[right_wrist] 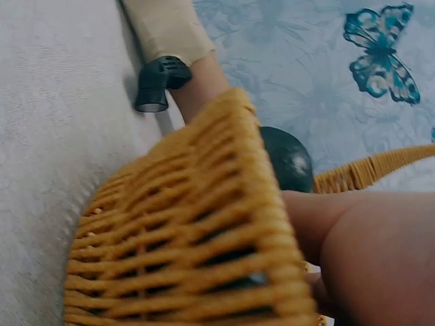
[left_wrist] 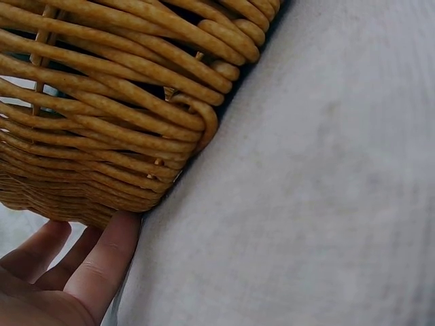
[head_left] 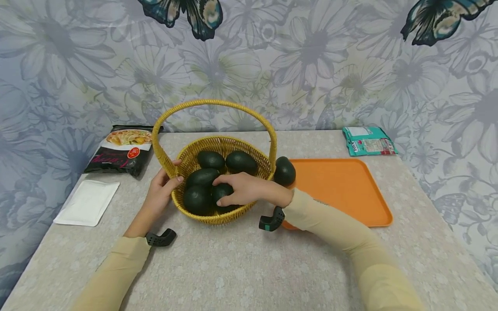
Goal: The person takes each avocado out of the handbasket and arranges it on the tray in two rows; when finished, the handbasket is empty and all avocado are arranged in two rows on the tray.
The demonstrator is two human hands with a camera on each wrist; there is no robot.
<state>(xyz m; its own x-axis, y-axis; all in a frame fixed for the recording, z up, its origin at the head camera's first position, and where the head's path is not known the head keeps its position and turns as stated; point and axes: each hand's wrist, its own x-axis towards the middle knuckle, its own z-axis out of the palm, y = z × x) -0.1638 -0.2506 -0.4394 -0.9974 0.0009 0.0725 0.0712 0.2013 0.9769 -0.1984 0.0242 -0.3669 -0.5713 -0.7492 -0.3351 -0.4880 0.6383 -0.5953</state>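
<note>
A yellow wicker basket (head_left: 213, 220) with a tall arched handle (head_left: 212, 102) holds several dark green avocados (head_left: 241, 162). My left hand (head_left: 158, 192) grips its left side, thumb over the rim by the handle's foot; the left wrist view has those fingers (left_wrist: 102, 268) against the woven wall. Reaching in from the right, my right hand (head_left: 249, 189) holds an avocado (head_left: 222, 191) at the basket's front, thumb and fingers around it. In the right wrist view, the basket wall hides most of that grasp. Another avocado (head_left: 285, 171) lies outside, between the basket and an orange tray (head_left: 342, 190).
A black food packet (head_left: 122, 151) lies at the back left, with a flat white packet (head_left: 88, 203) in front of it. At the back right is a teal packet (head_left: 369, 141). A patterned wall stands behind the table (head_left: 233, 268).
</note>
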